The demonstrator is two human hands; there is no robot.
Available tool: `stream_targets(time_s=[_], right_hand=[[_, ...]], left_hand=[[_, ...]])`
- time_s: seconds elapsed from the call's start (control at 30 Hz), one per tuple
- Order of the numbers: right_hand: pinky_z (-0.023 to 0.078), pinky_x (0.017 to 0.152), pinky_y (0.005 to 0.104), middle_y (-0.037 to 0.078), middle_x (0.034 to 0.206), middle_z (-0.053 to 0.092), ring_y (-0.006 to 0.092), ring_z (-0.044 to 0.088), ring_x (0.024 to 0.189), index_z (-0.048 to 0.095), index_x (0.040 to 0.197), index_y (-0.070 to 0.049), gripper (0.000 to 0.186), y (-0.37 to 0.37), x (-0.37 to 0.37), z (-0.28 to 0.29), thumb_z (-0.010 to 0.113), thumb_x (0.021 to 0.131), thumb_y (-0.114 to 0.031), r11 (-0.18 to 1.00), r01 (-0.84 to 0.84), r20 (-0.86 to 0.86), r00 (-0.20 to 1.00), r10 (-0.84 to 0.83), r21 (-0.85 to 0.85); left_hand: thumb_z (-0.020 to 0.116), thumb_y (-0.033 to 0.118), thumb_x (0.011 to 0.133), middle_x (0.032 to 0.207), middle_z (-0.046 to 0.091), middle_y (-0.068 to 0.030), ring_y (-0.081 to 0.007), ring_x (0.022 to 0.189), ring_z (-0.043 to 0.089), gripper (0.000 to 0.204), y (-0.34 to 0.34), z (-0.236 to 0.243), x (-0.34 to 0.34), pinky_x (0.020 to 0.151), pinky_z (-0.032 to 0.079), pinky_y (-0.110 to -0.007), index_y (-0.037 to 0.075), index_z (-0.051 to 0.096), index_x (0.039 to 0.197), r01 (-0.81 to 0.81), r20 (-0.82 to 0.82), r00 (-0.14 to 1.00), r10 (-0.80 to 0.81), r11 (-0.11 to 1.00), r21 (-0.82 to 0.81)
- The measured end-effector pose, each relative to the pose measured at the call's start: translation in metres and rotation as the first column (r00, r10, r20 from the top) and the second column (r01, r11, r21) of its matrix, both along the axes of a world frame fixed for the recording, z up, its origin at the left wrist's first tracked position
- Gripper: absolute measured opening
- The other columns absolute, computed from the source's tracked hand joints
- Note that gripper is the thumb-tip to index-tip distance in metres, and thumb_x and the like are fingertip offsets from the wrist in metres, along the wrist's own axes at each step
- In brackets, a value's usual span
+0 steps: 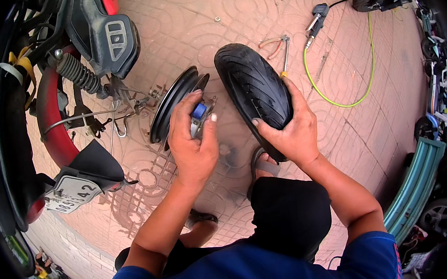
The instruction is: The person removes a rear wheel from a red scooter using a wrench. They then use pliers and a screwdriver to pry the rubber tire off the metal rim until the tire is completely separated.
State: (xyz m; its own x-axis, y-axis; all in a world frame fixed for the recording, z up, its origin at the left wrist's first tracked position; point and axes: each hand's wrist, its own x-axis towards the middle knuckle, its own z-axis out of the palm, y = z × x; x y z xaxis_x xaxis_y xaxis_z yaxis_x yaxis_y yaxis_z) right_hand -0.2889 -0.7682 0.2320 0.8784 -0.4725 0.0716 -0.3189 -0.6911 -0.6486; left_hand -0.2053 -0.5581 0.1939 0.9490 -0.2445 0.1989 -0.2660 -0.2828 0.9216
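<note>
My right hand grips a black rubber tyre by its lower right side, thumb across the tread and fingers around the far side. The tyre stands tilted in front of my right knee. To its left, my left hand is curled around a small blue-and-grey metal part, held between thumb and fingers. My fingers partly cover that part, so its kind is unclear. Right behind this hand is a black wheel rim with no tyre on it, beside the raised rear of a scooter.
The scooter fills the left side, with its spring shock absorber and red mudguard. Pliers lie beyond the tyre. An air inflator gun with a green hose lies farther right. A teal bench stands at right.
</note>
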Motion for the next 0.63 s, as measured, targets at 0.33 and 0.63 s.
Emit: stream_targets(time_s=[0.33,0.63], right_hand=[[0.061,0.097,0.0478,0.028,0.124,0.074,0.0436,0.075,0.111,0.053,0.153,-0.001,0.097,-0.027,0.006,0.013,0.093,0.071,-0.033,0.996,0.01,-0.134,0.991,0.002,0.091],[0.059,0.092,0.0371,0.016,0.108,0.076,0.0251,0.073,0.095,0.061,0.141,0.008,0.082,-0.048,-0.017,0.33,0.09,0.071,-0.022,0.906,0.157,-0.235,0.97,-0.066,0.392]], left_hand=[[0.075,0.005,0.095,0.138,0.072,-0.018,-0.0272,0.127,0.07,0.052,-0.018,0.118,-0.075,0.107,0.054,-0.04,-0.002,0.062,0.145,0.019,-0.507,0.859,0.074,0.984,0.176],[0.082,0.012,0.092,0.143,0.067,-0.0267,-0.0384,0.135,0.066,0.069,0.03,0.322,-0.073,0.114,0.053,-0.046,-0.003,0.053,0.153,0.053,-0.392,0.913,0.116,0.918,0.394]])
